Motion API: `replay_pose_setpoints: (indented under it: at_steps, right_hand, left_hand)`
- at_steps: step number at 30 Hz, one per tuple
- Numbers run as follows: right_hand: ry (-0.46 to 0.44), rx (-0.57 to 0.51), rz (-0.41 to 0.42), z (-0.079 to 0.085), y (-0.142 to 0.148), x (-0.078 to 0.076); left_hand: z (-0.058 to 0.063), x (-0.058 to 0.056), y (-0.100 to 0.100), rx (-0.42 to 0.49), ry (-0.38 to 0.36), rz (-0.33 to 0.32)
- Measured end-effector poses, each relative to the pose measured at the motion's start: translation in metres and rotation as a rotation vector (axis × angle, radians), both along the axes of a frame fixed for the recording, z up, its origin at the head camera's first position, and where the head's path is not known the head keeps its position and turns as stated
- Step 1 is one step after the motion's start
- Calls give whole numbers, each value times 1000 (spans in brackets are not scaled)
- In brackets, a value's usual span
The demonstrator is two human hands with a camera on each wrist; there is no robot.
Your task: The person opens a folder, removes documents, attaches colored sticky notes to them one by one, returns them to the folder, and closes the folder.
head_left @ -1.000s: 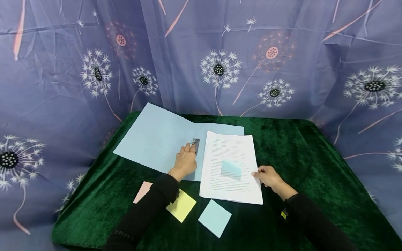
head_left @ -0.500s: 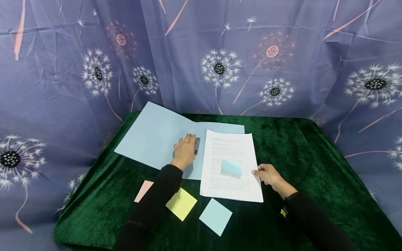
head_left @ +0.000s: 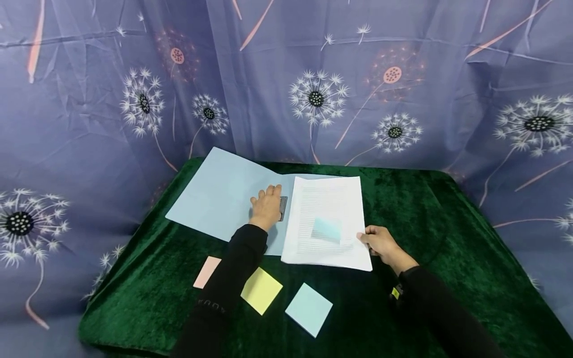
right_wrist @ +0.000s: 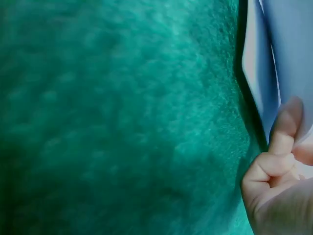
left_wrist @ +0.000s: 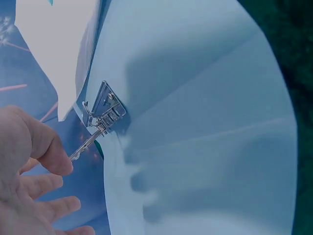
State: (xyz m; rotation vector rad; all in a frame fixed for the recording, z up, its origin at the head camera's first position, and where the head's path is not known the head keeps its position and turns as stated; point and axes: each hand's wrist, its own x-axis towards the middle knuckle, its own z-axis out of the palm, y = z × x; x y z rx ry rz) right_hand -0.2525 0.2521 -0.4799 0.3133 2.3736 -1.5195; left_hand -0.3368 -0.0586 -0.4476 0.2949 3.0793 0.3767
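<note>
A light blue folder point(head_left: 219, 194) lies spread out, with a metal lever clip point(left_wrist: 108, 108) fixed near its fold. My left hand point(head_left: 266, 206) is over that clip. In the left wrist view its thumb and forefinger pinch the end of the raised lever point(left_wrist: 87, 145), while the other fingers spread away. A stack of printed paper point(head_left: 329, 196), a pale blue sticky note point(head_left: 326, 230) on its top sheet, covers much of the folder's right half. My right hand point(head_left: 381, 243) pinches the stack's right edge between thumb and fingers; its left edge is beside the clip.
In front of the folder lie a yellow sticky pad point(head_left: 261, 292), a pale blue sticky pad point(head_left: 309, 309) and a pink one point(head_left: 207, 272) partly hidden by the left sleeve. Green velvet cloth point(head_left: 416, 209) covers the table, and a dandelion-print curtain point(head_left: 268, 74) hangs behind.
The paper stack has shifted up over the folder, my right hand moving with it. My left hand has moved slightly forward along the clip, its fingers spreading.
</note>
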Motion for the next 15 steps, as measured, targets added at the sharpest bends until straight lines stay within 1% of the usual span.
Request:
replay_pose_setpoints:
  at_steps: [4, 7, 11, 12, 15]
  right_hand:
    - [-3, -13, -10, -2, -2, -9]
    - [-9, 5, -8, -4, -5, -14]
    - [-19, 34, -3, -6, -9, -22]
    - [-21, 45, -7, -6, -10, -24]
    - [-29, 70, -13, -7, -14, -28]
  left_hand:
    - [1, 0, -1, 4, -21, 12]
    - [0, -1, -1, 16, -24, 23]
    - [0, -1, 0, 27, -13, 24]
    - [-7, -6, 0, 20, 15, 21]
    - [-6, -4, 1, 10, 20, 19]
